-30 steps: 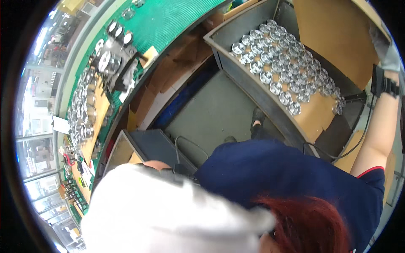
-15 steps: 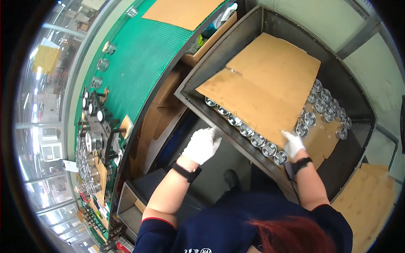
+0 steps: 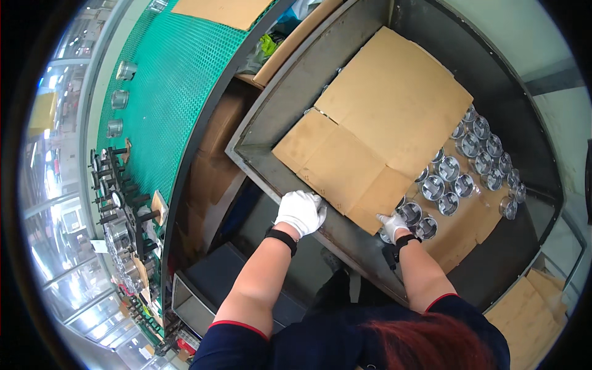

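Note:
A flat brown cardboard sheet [image 3: 376,111], creased across its nearer part, lies over several shiny metal pistons [image 3: 433,187] in a dark metal bin [image 3: 259,165]. My right hand [image 3: 393,226], in a white glove, pinches the sheet's near right corner beside the uncovered pistons. On the bin's near left rim rests my gloved left hand [image 3: 301,211], its fingers curled over the edge. More pistons stand in rows on a lower cardboard layer [image 3: 459,237] at the right. The sheet hides those beneath it.
A green mesh-topped bench [image 3: 179,80] runs along the left, with a few pistons [image 3: 120,98] and a row of black gauge fixtures [image 3: 117,197]. Under it are cardboard boxes [image 3: 216,135]. More cardboard [image 3: 524,314] leans outside the bin at lower right.
The sheet has shifted toward me and left, covering the near row of pistons. My right hand moved with its corner; my left hand came onto the rim. The view has shifted too.

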`<state>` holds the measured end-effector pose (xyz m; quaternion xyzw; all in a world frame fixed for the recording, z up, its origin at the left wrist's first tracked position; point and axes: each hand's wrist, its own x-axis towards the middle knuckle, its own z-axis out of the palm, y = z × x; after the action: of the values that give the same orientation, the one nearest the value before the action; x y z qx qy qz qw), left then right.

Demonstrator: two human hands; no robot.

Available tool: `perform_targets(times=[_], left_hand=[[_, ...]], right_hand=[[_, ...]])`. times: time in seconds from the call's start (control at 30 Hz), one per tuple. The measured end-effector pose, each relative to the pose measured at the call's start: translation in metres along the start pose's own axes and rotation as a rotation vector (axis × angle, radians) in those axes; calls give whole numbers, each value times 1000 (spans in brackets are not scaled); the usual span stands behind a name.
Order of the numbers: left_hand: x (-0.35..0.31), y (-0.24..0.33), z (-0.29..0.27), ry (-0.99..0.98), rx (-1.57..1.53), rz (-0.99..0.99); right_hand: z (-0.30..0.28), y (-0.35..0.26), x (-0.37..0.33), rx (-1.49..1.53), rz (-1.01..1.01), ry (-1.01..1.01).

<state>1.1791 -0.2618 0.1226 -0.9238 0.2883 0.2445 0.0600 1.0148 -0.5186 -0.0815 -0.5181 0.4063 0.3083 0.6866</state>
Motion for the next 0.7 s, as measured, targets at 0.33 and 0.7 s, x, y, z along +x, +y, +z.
perform_targets(times=[0.33,0.7], left_hand=[[7,-6,-8,-116,-94,-27],[14,-15,-10,-78,-169,-11]], right_hand=[[-2,55,51,-562,-88,4],[-3,31,107,-279,404,-42]])
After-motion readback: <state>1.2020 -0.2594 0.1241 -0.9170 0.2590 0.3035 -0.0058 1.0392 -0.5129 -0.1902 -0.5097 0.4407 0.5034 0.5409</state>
